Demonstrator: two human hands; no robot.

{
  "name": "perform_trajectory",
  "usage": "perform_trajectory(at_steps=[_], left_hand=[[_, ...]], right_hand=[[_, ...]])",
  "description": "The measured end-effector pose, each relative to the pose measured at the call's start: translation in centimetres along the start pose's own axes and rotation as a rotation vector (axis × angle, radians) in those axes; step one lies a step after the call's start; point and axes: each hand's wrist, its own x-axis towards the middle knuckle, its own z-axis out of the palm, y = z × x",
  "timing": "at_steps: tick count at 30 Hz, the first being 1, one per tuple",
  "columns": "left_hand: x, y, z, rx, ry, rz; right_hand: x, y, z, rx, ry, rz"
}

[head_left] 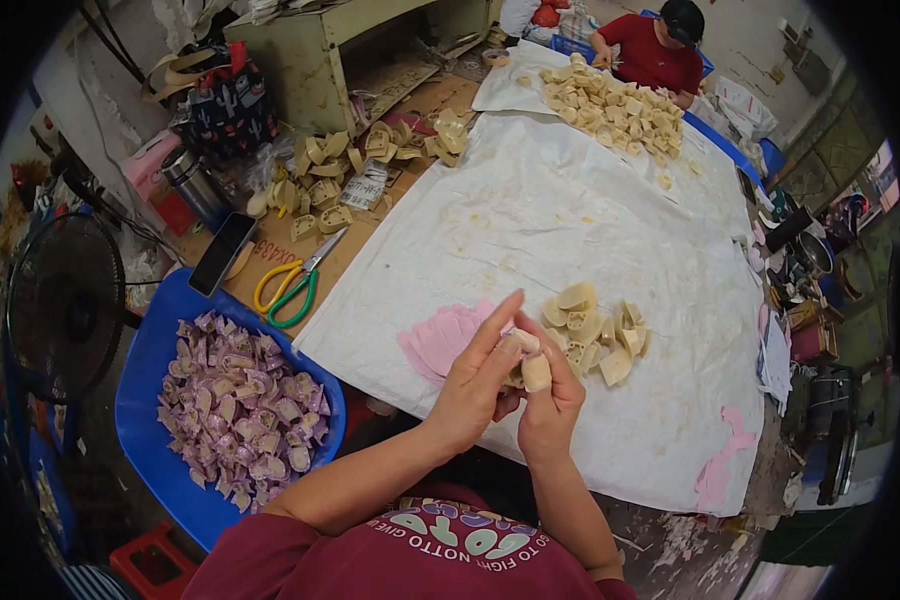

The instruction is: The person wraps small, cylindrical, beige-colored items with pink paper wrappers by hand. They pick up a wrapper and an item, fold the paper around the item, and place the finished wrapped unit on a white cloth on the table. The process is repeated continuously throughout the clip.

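Scissors (pixel 292 281) and a phone (pixel 221 253) lie left of the white sheet (pixel 570 220), a blue tub (pixel 145 360) of purple wrapped pieces (pixel 240 410) below them. Both hands, left hand (pixel 473 380) and right hand (pixel 548 400), pinch one tan piece (pixel 533 365) over the sheet's near edge, beside pink wrappers (pixel 440 338) and a tan pile (pixel 595 330). Its long axis seems upright; fingers hide its lower end.

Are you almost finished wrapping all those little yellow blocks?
Not yet. The blue tub already holds a big heap of purple-wrapped pieces, so lots looks done. The left hand and right hand are both working on one beige block. A small pile of bare blocks waits beside the pink wrappers, and a bigger pile sits at the far end by another person.
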Motion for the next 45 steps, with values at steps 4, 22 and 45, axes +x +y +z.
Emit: perform_trajectory(at_steps=[4, 22, 45], left_hand=[[0.0, 0.1, -0.3, -0.059, -0.030, -0.006], [-0.4, 0.4, -2.0, -0.391, -0.360, -0.177], [-0.6, -1.5, -2.7, -0.300, -0.358, -0.036]], right_hand=[[-0.5, 0.7, -0.8, 0.162, -0.181, -0.002], [0.1, -0.2, -3.3, -0.201, -0.281, -0.273], [-1.0, 0.6, -2.0, 0.302, -0.180, 0.077]])
